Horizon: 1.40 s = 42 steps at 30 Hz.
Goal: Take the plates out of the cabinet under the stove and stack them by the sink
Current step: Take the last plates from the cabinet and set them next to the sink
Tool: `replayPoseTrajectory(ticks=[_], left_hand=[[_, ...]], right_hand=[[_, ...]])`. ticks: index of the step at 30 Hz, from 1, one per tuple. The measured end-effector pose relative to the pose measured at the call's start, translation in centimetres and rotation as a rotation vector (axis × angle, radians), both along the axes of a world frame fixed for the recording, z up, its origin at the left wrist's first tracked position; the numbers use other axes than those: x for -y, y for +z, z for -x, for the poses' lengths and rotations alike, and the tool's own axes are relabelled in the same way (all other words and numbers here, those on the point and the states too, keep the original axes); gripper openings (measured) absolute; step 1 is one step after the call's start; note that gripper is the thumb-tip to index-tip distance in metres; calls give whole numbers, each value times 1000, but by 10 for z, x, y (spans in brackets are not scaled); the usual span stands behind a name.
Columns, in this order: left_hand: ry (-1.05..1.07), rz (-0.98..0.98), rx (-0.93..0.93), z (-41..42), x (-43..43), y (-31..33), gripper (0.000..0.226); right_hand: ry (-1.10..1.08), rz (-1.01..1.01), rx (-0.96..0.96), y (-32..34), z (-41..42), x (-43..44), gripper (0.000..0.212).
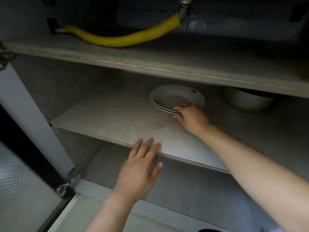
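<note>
Where the plates (177, 95) sit: far part of the middle shelf (117, 118), right of centre, inside the cabinet (55, 91). Cannot tell if the near edge is raised off the board.
Plates: white, stacked, at least two rims visible, exact count unclear. Reddish marks on the top rim, one near-left, one far-right.
Right hand (190, 117): reaches in from the near right and grasps the stack at its near-right rim. Fingers curl over the top of the rim, thumb at the lower edge. Forearm crosses above the front of the middle shelf.
Left hand (140, 168): released, holding nothing. Fingers straight, tips lying on the front edge of the middle shelf. It is near-left of the plates and well apart from them. Thumb hangs in front of the shelf edge.
Bowl (247, 101): white, on the same shelf, right of the plates and apart from them. Its top is hidden behind the upper shelf (150, 62).
Upper shelf: grey board above the plates, worn front edge.
Hose (125, 40): yellow, lies curved along the upper shelf. Its right end rises to a ribbed metal connector (184, 8); its left end runs into a dark spot, detail unclear.
Door (28, 113): open at the left, seen edge-on. A hinge (73, 173) shows near its lower end.
Cabinet floor (192, 190): grey, below the middle shelf, in shadow.
</note>
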<state>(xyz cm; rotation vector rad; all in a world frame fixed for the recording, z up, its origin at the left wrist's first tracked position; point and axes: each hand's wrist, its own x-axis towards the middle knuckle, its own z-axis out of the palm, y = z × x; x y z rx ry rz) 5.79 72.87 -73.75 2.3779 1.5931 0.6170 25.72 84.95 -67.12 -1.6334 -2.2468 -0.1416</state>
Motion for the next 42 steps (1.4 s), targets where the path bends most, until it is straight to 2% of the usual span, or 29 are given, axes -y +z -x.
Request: replayPoseTrajectory(ticks=[6, 16, 24, 31, 35, 39, 42], left_hand=[[21, 10, 100, -4, 0, 5, 51], [-1, 65, 170, 1, 1, 14, 46], [112, 57, 287, 1, -4, 26, 42], [190, 88, 470, -13, -4, 47, 47], [204, 189, 603, -27, -3, 57, 53], [228, 309, 806, -41, -5, 63, 36], [250, 363, 910, -47, -9, 62, 40]], right_hand=[[21, -34, 24, -2, -5, 4, 27], [192, -180, -7, -12, -26, 40, 19], [258, -256, -81, -21, -38, 103, 19], [248, -301, -128, -35, -51, 150, 24], [187, -263, -169, -33, -62, 150, 25], [155, -234, -161, -30, -73, 142, 26], [174, -193, -149, -30, -77, 142, 25]])
